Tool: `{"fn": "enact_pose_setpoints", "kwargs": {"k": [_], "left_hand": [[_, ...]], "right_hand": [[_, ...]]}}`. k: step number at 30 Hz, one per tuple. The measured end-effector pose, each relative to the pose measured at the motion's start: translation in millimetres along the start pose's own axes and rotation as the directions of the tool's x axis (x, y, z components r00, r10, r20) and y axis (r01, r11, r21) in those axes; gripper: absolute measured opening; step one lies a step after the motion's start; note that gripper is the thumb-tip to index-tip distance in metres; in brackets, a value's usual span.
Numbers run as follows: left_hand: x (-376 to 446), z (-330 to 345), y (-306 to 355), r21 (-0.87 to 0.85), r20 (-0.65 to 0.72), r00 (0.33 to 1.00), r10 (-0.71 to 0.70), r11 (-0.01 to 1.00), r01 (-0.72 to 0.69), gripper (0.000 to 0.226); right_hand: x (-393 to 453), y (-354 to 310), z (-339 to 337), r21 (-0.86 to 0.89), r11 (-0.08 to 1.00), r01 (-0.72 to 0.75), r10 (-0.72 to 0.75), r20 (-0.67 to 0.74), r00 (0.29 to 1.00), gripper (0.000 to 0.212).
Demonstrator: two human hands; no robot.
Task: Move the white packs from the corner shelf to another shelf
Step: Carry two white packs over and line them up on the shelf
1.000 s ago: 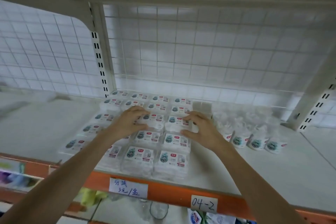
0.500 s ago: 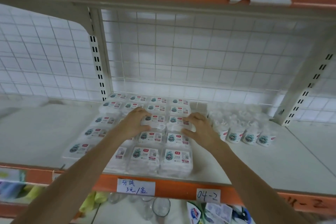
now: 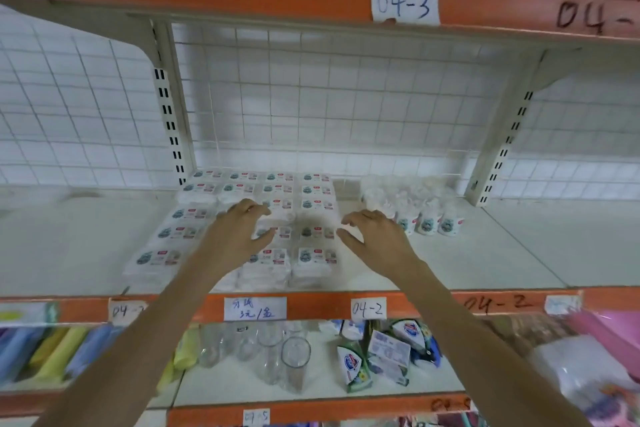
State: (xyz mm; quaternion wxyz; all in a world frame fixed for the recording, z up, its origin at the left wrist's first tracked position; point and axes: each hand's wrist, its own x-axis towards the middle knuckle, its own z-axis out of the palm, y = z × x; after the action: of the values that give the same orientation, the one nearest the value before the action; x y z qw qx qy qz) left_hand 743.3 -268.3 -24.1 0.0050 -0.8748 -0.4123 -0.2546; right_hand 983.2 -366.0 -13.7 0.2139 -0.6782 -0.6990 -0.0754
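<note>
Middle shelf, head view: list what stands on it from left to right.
White packs → left hand → right hand → small white cups, all on the shelf.

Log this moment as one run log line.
left hand: open, over white packs | right hand: open, holding nothing | packs on shelf | small bottles beside
</note>
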Motion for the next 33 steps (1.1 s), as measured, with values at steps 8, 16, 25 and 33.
{"fn": "enact_pose_setpoints", "kwargs": {"k": [8, 16, 25, 33], "left_hand": [[-122, -2, 57, 0.023, -0.001, 1.000, -0.015, 1.000, 0.015, 0.039], [-260, -3, 89, 0.066, 0.171, 0.947, -0.272, 0.962, 0.265, 0.044], [-399, -84, 56, 0.131, -0.015, 0.756, -0.655, 0.748, 0.651, 0.047], [-469, -154, -14, 0.132, -0.137, 0.666, -0.733, 0.653, 0.746, 0.047]], "right_hand": [[-121, 2, -7, -0.028, 0.999, 0.047, -0.042, 0.146, 0.988, 0.040], [-203, -35, 22, 0.148, 0.976, 0.160, -0.203, 0.344, 0.917, 0.041], [-209, -164, 49, 0.357, 0.851, 0.385, -0.508, 0.376, 0.775, 0.041], [-188, -302, 76, 0.484, 0.738, 0.471, -0.644, 0.297, 0.705, 0.042]]}}
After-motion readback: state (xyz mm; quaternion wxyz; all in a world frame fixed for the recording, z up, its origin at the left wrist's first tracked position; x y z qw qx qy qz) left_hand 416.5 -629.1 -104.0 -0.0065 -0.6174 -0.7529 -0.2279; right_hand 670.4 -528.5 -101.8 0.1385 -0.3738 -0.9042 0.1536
